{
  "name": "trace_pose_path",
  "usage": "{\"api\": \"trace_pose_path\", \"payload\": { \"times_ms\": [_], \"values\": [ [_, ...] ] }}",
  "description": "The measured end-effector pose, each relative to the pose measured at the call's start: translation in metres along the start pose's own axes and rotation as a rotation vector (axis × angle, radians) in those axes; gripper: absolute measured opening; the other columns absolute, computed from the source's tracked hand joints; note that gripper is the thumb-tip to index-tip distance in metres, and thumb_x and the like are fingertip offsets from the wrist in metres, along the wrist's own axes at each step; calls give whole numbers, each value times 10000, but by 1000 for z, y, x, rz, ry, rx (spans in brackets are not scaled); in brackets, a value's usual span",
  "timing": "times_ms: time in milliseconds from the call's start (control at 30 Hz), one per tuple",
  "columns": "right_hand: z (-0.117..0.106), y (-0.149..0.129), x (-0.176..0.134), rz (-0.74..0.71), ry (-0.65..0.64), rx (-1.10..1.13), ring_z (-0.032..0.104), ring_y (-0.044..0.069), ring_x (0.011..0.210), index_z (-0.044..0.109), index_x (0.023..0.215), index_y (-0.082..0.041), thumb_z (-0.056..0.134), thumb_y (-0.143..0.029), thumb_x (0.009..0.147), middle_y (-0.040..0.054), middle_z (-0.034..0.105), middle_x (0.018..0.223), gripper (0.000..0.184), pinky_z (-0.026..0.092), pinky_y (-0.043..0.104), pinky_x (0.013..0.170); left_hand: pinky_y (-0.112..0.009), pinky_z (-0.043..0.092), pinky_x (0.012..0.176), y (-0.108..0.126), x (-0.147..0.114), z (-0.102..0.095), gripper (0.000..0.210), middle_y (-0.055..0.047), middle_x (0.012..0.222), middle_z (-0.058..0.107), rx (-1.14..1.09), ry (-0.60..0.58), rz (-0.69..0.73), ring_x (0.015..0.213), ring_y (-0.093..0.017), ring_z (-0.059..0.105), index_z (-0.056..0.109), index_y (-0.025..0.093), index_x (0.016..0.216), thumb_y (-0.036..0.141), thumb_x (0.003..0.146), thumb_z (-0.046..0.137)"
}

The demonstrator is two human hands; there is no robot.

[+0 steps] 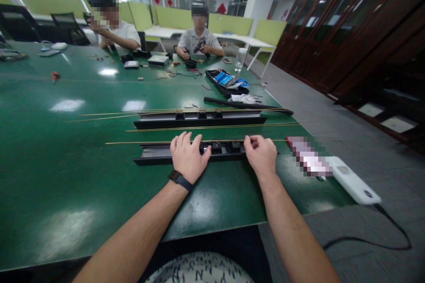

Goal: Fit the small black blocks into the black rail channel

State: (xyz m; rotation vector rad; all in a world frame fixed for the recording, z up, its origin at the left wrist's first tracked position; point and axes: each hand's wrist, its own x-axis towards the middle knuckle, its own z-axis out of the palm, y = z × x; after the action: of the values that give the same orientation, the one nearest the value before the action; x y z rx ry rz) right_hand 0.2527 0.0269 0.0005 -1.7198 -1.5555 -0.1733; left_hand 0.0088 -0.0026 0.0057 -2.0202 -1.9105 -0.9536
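A black channel-shaped rail [156, 152] with a silvery inner face and small black fittings [232, 146] lies crosswise on the table before me. My left hand [189, 158], a dark band on its wrist, rests over the rail with fingers spread and thumb apart. Along the rail's far edge runs a thin golden rod [133, 143], passing by the fingertips of both hands. At the rail's right end my right hand [262, 152] is closed, thumb and forefinger pinched on the rod. Its other fingers are curled in, and the exact contact is partly hidden.
Beyond lie a second black rail [199, 121], more thin rods [159, 129], a black bar [222, 101], gloves [245, 98] and a black tray [229, 90]. A phone [307, 157] and a white device [353, 181] sit right. Two people work across the green table [99, 203].
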Motion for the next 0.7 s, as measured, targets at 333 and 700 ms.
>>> {"api": "trace_pose_path", "payload": {
  "times_ms": [333, 700],
  "values": [
    [-5, -2, 2, 76, 4, -35, 571, 248, 796, 702, 831, -224, 567, -469, 937, 46, 685, 699, 299, 389, 376, 801, -571, 342, 1214, 1, 0, -2, 400, -169, 1358, 700, -24, -5, -5, 1383, -364, 552, 763, 234, 1229, 484, 942, 641],
    [-4, -4, 1, 32, -20, -19, 564, 238, 775, 719, 841, -223, 583, -510, 942, 39, 682, 680, 333, 381, 362, 789, -569, 339, 1214, 2, 1, -3, 405, -170, 1353, 705, -20, -20, -5, 1386, -360, 553, 767, 227, 1226, 486, 940, 645]
  ]
}}
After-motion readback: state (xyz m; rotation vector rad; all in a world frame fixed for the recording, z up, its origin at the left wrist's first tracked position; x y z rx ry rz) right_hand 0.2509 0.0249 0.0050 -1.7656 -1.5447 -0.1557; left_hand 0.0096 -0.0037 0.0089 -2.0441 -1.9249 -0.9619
